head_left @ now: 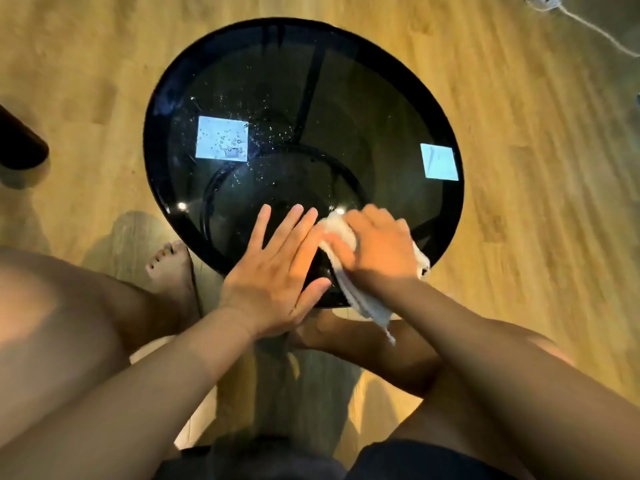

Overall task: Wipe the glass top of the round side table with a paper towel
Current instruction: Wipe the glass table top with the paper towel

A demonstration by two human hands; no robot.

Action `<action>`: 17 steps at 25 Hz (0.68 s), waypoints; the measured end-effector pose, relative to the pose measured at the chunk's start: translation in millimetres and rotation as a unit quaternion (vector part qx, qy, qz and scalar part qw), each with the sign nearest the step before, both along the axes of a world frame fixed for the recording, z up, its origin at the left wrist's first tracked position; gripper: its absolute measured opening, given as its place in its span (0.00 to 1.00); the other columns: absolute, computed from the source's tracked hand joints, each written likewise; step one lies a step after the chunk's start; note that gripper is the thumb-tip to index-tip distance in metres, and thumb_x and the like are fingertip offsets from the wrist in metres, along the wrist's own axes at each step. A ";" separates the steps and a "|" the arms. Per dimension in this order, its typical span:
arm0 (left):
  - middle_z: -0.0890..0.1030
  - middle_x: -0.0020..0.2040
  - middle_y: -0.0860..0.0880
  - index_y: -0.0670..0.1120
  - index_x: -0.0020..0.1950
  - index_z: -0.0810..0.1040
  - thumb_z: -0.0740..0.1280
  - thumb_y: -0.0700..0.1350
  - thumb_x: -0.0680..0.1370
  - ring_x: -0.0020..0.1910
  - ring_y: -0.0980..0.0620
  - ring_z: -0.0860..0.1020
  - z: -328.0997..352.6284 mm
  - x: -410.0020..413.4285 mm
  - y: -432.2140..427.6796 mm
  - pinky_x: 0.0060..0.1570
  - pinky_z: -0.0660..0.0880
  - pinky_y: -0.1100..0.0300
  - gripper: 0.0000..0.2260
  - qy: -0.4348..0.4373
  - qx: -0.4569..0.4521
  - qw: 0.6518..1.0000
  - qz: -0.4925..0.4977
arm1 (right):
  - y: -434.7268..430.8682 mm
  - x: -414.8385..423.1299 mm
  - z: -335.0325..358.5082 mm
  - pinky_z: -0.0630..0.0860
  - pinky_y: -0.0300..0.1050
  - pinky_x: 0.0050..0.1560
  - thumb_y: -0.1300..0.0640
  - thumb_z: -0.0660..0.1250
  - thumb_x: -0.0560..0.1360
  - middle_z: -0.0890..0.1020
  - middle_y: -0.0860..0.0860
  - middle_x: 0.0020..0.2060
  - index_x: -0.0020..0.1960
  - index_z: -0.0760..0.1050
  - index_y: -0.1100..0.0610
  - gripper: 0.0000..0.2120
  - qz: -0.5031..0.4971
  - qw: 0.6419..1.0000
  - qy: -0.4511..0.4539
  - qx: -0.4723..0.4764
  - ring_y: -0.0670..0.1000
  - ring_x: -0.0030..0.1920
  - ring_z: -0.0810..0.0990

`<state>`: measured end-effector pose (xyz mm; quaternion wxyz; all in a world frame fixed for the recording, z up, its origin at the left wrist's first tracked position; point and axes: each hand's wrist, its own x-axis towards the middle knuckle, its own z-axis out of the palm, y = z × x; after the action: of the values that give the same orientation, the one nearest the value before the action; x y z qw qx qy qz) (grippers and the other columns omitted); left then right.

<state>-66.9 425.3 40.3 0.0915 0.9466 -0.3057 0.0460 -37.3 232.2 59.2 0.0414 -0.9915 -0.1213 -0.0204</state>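
The round side table (346,46) stands on the wooden floor (519,237), its dark glass top (363,133) taking up the middle of the view. At about six o'clock on the glass both hands meet. The right hand (379,249) presses down on a bunched white paper towel (341,233), fingers curled over it and gripping it; most of the towel is hidden under the palm, and only its edges show — a fold toward the left hand, a corner at the rim near four o'clock, and a tail hanging off the near edge. The left hand (277,268) lies flat and spread wide, fingers straight, its fingertips just beside the towel; whether the palm touches the glass I cannot tell.

Water droplets (263,133) speckle the glass from the centre toward ten o'clock. Two bright square reflections (221,138) sit at nine and three o'clock. The table's frame shows dimly through the dark glass. A bare foot (169,268) rests on the floor at seven o'clock — a dark object at the left frame edge is cut off and unreadable.
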 end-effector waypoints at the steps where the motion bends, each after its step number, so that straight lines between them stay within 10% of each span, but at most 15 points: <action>1: 0.64 0.77 0.37 0.37 0.76 0.62 0.51 0.59 0.81 0.78 0.38 0.60 -0.1 0.9 -1.1 0.75 0.51 0.33 0.31 0.001 0.009 1.000 0.004 | -9.1 26.7 -1.2 0.72 0.56 0.48 0.40 0.58 0.77 0.78 0.54 0.47 0.55 0.76 0.54 0.19 -0.033 0.999 0.000 0.006 0.59 0.49 0.77; 11: 0.65 0.77 0.37 0.38 0.74 0.66 0.49 0.61 0.82 0.77 0.36 0.62 -9.5 2.3 -0.9 0.73 0.54 0.33 0.32 -0.018 0.037 0.999 -0.012 | -108.0 272.6 -7.8 0.74 0.58 0.58 0.35 0.48 0.75 0.80 0.59 0.57 0.64 0.71 0.53 0.29 -0.229 0.973 -0.027 0.011 0.65 0.57 0.78; 17: 0.65 0.77 0.38 0.38 0.74 0.65 0.48 0.62 0.81 0.77 0.37 0.61 -9.9 2.7 -1.5 0.74 0.54 0.33 0.33 -0.001 0.035 0.999 0.002 | -68.4 227.1 3.3 0.70 0.59 0.59 0.39 0.48 0.79 0.76 0.60 0.59 0.63 0.71 0.56 0.26 -0.201 0.979 -0.001 -0.034 0.65 0.60 0.74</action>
<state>-64.2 423.8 30.4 0.0576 0.9498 -0.3054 0.0360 189.8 163.7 62.5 0.0031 -0.9965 0.0794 -0.0253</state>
